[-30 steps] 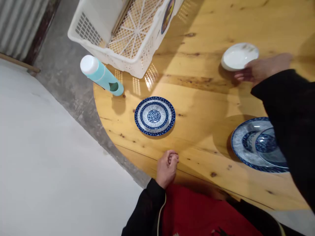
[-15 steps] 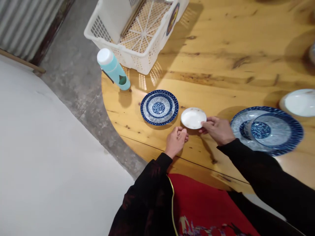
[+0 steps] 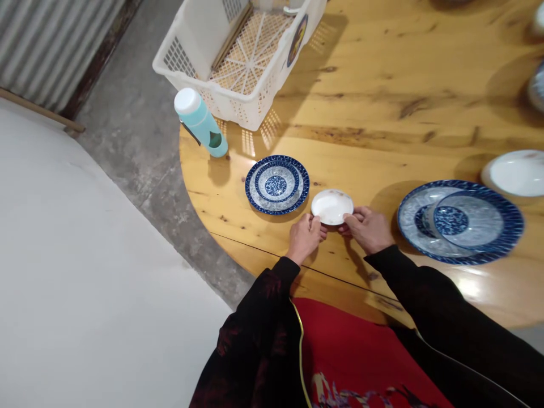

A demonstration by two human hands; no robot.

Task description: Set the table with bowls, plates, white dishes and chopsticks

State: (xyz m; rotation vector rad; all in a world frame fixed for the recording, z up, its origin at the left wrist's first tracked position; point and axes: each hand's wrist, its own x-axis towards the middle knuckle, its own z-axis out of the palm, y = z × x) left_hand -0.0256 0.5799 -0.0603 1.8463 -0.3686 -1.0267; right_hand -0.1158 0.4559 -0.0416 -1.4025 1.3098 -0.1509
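A small white dish (image 3: 332, 206) is held level between my two hands over the near side of the wooden table. My left hand (image 3: 305, 236) pinches its lower left rim with thumb and fingers. On the lower right rim, my right hand (image 3: 368, 229) grips with the thumb on top. Just left of the dish lies a blue-patterned plate (image 3: 251, 199) with a smaller matching one (image 3: 276, 185) stacked in it. To the right of my right hand is a large blue-rimmed plate (image 3: 410, 226) with a blue-patterned bowl or plate (image 3: 476, 224) resting on it.
A white plastic basket (image 3: 233, 105) with slatted sides stands at the back left. A light blue bottle (image 3: 204, 126) is upright near the table's left edge. A white bowl (image 3: 521, 173) sits at the far right, and part of another patterned dish (image 3: 538, 90) shows behind it.
My left hand has moved up to the white dish and now grips its rim. My right hand keeps its hold, and the dish has shifted slightly toward the left hand.
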